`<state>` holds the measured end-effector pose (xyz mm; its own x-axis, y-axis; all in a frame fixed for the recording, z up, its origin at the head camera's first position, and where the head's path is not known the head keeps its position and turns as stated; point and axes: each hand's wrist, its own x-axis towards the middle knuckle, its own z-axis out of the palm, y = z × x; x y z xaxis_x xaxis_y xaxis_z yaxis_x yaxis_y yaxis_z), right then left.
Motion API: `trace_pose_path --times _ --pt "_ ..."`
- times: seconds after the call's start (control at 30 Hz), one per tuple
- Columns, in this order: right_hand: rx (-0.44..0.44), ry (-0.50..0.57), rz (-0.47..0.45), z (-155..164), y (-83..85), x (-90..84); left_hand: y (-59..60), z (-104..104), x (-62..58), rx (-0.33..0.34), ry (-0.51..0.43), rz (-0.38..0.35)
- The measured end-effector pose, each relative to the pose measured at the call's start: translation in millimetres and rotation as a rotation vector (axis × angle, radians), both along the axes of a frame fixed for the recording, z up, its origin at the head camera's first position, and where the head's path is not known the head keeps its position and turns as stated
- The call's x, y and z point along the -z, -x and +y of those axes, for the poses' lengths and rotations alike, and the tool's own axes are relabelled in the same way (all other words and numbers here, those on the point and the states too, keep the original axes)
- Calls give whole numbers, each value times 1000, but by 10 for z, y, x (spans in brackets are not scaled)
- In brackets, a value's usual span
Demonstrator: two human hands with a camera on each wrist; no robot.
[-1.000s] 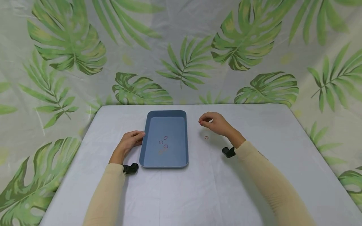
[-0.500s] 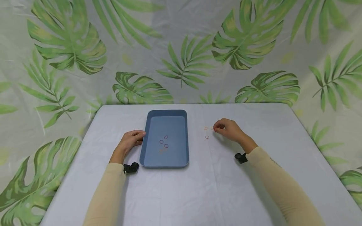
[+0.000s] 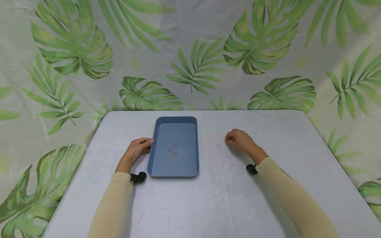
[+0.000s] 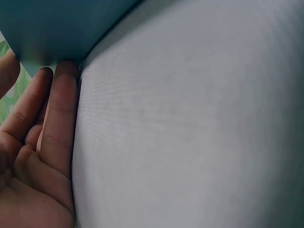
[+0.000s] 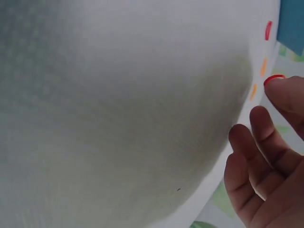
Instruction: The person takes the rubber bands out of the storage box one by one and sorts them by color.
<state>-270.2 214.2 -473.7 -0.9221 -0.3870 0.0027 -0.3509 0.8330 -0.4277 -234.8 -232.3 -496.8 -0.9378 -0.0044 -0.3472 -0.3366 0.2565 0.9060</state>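
Note:
A blue tray (image 3: 185, 135) lies on the white table, and three small rings (image 3: 175, 154) sit near its middle. My left hand (image 3: 137, 148) rests flat on the table, its straight fingers (image 4: 57, 118) against the tray's left wall (image 4: 47, 28). My right hand (image 3: 238, 140) is down on the table to the right of the tray, fingers loosely curled. One fingertip (image 5: 285, 92) touches a red ring (image 5: 273, 77). Close by on the cloth lie two orange rings (image 3: 216, 136) (image 5: 262, 66) and another red ring (image 3: 218, 145) (image 5: 268, 30).
The table (image 3: 208, 198) is covered with a white cloth and backed by a leaf-print curtain (image 3: 196, 66). A small black camera mount sits at each wrist (image 3: 137, 178) (image 3: 251, 169).
My right hand has moved right and down from a raised spot beside the tray to the table by the loose rings. The left hand and the tray have not moved.

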Motion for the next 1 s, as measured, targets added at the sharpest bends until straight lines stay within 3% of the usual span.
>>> trace_pose_path --times 0.37,0.67,1.0 --pt "-8 -163 65 -107 8 65 -11 4 2 -8 8 1" --pt "4 -173 30 -127 2 51 -17 19 -7 -10 -6 -16" --pt "2 -90 35 -122 -14 35 -13 2 -5 -8 -3 -10"
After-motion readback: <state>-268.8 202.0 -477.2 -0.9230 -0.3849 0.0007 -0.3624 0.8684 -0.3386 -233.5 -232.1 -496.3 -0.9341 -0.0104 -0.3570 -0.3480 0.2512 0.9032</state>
